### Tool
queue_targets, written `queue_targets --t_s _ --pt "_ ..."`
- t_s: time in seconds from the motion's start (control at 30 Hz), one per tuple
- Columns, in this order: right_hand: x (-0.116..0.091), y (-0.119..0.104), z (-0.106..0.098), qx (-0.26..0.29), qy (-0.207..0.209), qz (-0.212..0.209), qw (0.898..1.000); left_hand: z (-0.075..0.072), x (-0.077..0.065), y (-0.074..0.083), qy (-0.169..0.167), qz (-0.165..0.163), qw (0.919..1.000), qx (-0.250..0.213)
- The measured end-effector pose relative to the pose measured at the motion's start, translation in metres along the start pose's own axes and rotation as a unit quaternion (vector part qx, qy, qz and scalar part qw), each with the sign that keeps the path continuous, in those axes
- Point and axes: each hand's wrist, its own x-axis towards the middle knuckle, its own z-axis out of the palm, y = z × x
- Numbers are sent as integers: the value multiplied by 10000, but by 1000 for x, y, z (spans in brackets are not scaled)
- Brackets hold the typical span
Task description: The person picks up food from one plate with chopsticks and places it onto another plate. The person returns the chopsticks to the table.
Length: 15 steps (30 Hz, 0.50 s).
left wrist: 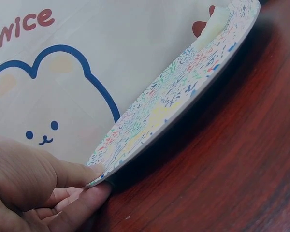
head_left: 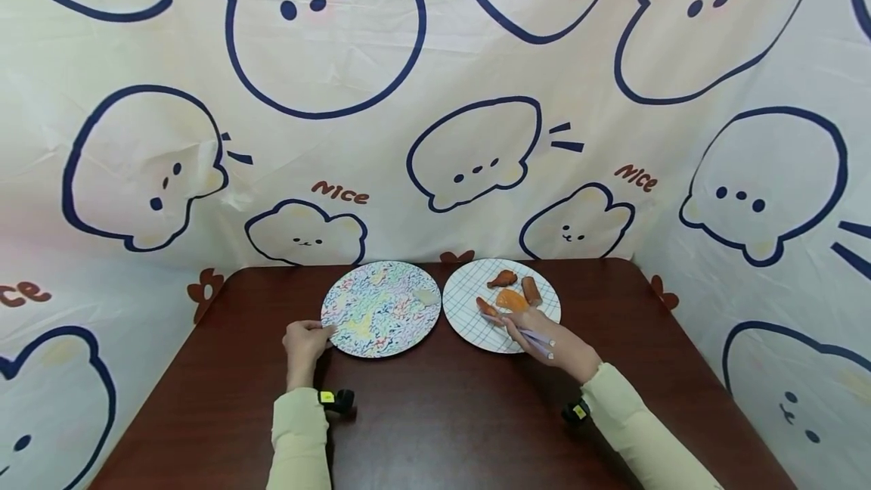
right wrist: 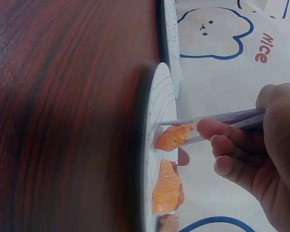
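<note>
My left hand (head_left: pixel 303 348) pinches the near left rim of a round plate with a multicoloured speckled pattern (head_left: pixel 388 278), thumb on top and fingers beneath. A pale whitish piece (head_left: pixel 427 297) lies at that plate's right side, and a flat yellow patch (head_left: pixel 361 325) shows near its front. In my right hand (head_left: pixel 568 350) is a pair of light purple chopsticks (right wrist: pixel 234 116). Their tips stand on either side of a small orange-brown food piece (right wrist: pixel 174 137), close over the white grid-lined plate (head_left: pixel 469 331). Beside it on this plate lies an orange slab (right wrist: pixel 166 191).
A toy-like drumstick (head_left: pixel 503 278) and a brown sausage-shaped piece (head_left: pixel 531 291) lie farther back on the grid-lined plate. Both plates stand side by side at the back of the dark brown table (head_left: pixel 435 422). A printed cloth (head_left: pixel 388 165) walls in the back and sides.
</note>
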Motion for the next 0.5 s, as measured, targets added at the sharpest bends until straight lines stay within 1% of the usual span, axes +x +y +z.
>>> queue_targets --t_s 0.17,0.33,0.5 --pt "0 1 0 -109 -49 74 9999 1 0 0 40 25 10000 -12" --pt "2 1 -1 -35 -113 77 9999 1 0 0 -5 92 9999 -102" --pt "1 -1 -2 -266 6 -3 9996 0 -1 -1 -20 83 9999 -119"
